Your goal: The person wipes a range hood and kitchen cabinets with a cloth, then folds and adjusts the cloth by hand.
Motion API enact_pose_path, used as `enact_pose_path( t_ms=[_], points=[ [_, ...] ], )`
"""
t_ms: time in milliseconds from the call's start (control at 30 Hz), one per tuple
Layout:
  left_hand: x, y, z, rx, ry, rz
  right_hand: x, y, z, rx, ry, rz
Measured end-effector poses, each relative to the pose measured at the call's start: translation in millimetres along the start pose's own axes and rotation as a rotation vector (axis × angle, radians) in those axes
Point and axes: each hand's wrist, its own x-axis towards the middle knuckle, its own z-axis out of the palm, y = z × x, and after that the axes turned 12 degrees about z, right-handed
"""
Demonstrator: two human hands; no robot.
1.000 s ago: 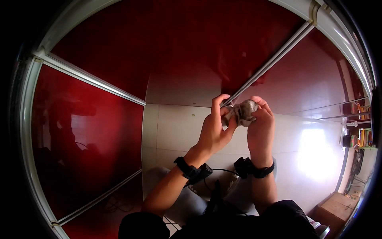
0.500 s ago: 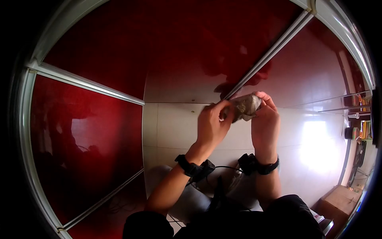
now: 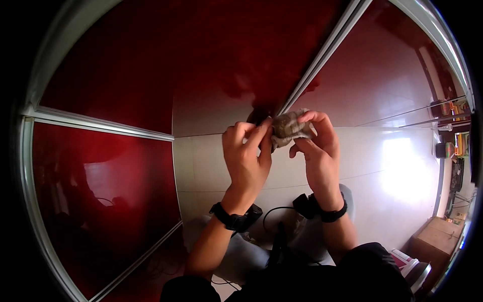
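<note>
A crumpled, dirty grey-brown cloth [image 3: 291,127] is held up between both hands, in front of the red panels. My left hand [image 3: 246,158] pinches its left end with thumb and fingertips. From the other side, my right hand [image 3: 322,158] grips the cloth, index finger over the top and thumb below. A dark patch shows at the cloth's left edge, partly hidden by the left fingers. Black straps with small dark boxes [image 3: 236,219] sit on both wrists.
Glossy red panels [image 3: 105,181] with silver metal strips [image 3: 322,50] stand ahead and to the left. Below is a pale tiled floor [image 3: 206,161]. A cardboard box [image 3: 437,236] and several small items on shelving are at the far right. A black cable [image 3: 269,214] hangs between the wrists.
Both hands and the cloth have shifted left in view, and the camera view has turned slightly. The cloth is bunched differently, with the right fingers now further over its top.
</note>
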Motion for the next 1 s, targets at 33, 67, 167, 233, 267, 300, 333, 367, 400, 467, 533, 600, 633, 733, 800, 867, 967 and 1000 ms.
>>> enact_pose_path(
  t_ms=[33, 67, 167, 233, 267, 300, 333, 367, 400, 467, 533, 600, 633, 733, 800, 867, 967, 1000],
  points=[
    [2, 2, -3, 0.019, 0.000, -0.010, 1, 1, 1, -0.031, 0.022, -0.034],
    [2, 3, -6, 0.038, -0.002, -0.021, 1, 2, 1, -0.060, 0.044, -0.064],
    [6, 0, -5, 0.045, 0.026, 0.085, 3, 8, -7, -0.106, 0.038, -0.112],
    [6, 0, -6, -0.009, -0.006, 0.126, -2, 6, -8, -0.102, 0.086, -0.075],
    [4, 0, -5, -0.060, -0.008, 0.090, -3, 6, -10, -0.143, 0.119, -0.093],
    [2, 0, -3, -0.111, -0.008, 0.054, -3, 6, -11, -0.185, 0.153, -0.110],
    [1, -1, -1, -0.162, -0.009, 0.018, -2, 9, -15, -0.268, 0.196, -0.164],
    [0, -1, 0, -0.197, 0.006, -0.010, -1, 11, -17, -0.352, 0.240, -0.218],
    [-1, -2, 2, -0.232, 0.020, -0.038, 2, 13, -17, -0.433, 0.256, -0.302],
    [0, 0, 1, -0.380, 0.035, -0.148, 6, 13, -18, -0.486, 0.263, -0.383],
    [5, 8, -4, -0.606, 0.038, -0.312, 3, 10, -12, -0.317, 0.214, -0.294],
    [7, 10, -11, -0.806, 0.056, -0.503, 0, 5, -3, -0.131, 0.154, -0.136],
    [6, 11, -8, -0.851, 0.084, -0.505, -2, 3, 1, -0.142, 0.162, -0.112],
    [14, 17, -10, -0.936, 0.153, -0.618, -4, 2, 5, -0.199, 0.129, -0.105],
    [17, 17, -13, -1.000, 0.186, -0.766, -2, 4, 5, -0.291, 0.095, -0.094],
    [16, 12, -13, -1.092, 0.213, -0.945, -2, 9, -1, -0.434, 0.070, -0.063],
    [9, 7, -10, -1.183, 0.197, -1.028, -5, 5, 0, -0.569, 0.014, -0.007],
    [8, 7, -10, -1.222, 0.200, -1.059, -5, 5, 1, -0.610, -0.004, 0.012]
  ],
)
